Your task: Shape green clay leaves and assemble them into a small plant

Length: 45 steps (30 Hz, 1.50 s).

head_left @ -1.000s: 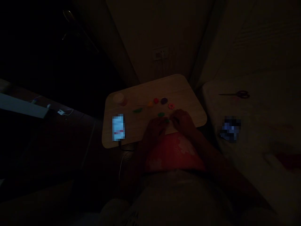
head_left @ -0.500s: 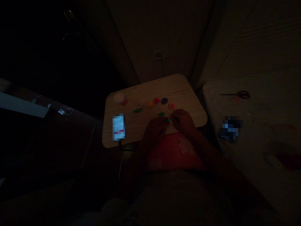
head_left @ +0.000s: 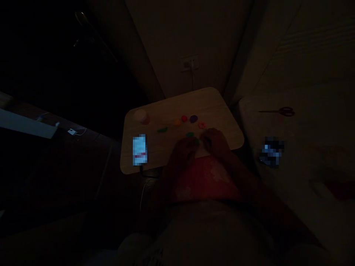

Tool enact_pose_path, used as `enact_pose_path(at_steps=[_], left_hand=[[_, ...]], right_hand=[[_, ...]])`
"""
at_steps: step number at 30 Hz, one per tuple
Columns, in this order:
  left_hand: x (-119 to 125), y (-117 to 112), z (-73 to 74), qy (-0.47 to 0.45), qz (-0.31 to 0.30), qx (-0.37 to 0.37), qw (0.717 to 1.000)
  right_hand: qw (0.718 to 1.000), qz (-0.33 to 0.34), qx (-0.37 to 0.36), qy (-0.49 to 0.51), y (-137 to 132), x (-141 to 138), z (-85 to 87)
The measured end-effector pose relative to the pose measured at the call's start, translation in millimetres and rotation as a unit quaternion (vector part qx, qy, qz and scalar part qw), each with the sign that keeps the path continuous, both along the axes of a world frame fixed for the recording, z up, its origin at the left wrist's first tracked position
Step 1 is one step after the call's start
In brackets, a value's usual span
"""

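In dim light, my left hand (head_left: pixel 183 149) rests near the front of the small table (head_left: pixel 155 153), fingers curled, with a small green clay-like piece (head_left: pixel 197 141) at its fingertips. My right hand (head_left: pixel 216 141) is close beside it on the right, its fingers bent and closed together; what they pinch, if anything, is hidden in the dark. Just beyond the hands are a second green piece (head_left: pixel 190 135) and a pink flower-like ring (head_left: pixel 202 125). Farther back sit a purple lump (head_left: pixel 193 118), a red ball (head_left: pixel 184 118) and an orange lump (head_left: pixel 177 122). A longer green piece (head_left: pixel 162 130) lies to the left.
A lidded tub (head_left: pixel 142 116) stands at the table's back left, and a lit phone (head_left: pixel 140 150) with a cable lies at front left. Scissors (head_left: pixel 277 111) and a blurred-out device (head_left: pixel 271 152) are on the pale surface to the right. A wall socket (head_left: pixel 189 63) holds a plug.
The picture has grown slightly darker. Both hands and the coloured pieces stay in nearly the same places.
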<state>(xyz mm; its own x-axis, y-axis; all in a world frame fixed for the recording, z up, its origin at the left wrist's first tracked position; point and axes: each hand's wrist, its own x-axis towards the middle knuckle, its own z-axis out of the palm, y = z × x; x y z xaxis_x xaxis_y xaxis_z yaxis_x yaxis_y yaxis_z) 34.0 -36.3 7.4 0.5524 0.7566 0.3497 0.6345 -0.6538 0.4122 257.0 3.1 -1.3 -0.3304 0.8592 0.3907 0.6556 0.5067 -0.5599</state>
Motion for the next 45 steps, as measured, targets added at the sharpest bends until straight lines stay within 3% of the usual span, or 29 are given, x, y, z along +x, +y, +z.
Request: enact_pose_path(at_steps=[10, 17, 24, 31, 45], left_hand=[[-1.5, 1.4, -4.4, -0.005, 0.002, -0.007, 1.0], [-0.1, 0.0, 0.3, 0.0, 0.013, -0.022, 1.0], [-1.0, 1.4, -3.8, -0.005, 0.01, -0.011, 1.0], [-1.4, 0.7, -3.8, -0.007, 0.006, -0.016, 1.0], [1.5, 1.5, 3.1, 0.011, 0.015, -0.021, 1.0]], right_hand=[[1.0, 0.006, 0.006, 0.026, 2.1, -0.8, -0.7], [1.0, -0.011, 0.0, -0.012, 1.8, -3.0, -0.1], [0.999, -0.009, 0.003, 0.034, 2.5, -3.3, -2.3], [0.999, -0.025, 0.009, -0.019, 2.4, -5.7, -0.9], [0.992, -0.056, -0.004, 0.112, -0.2, -1.3, -0.8]])
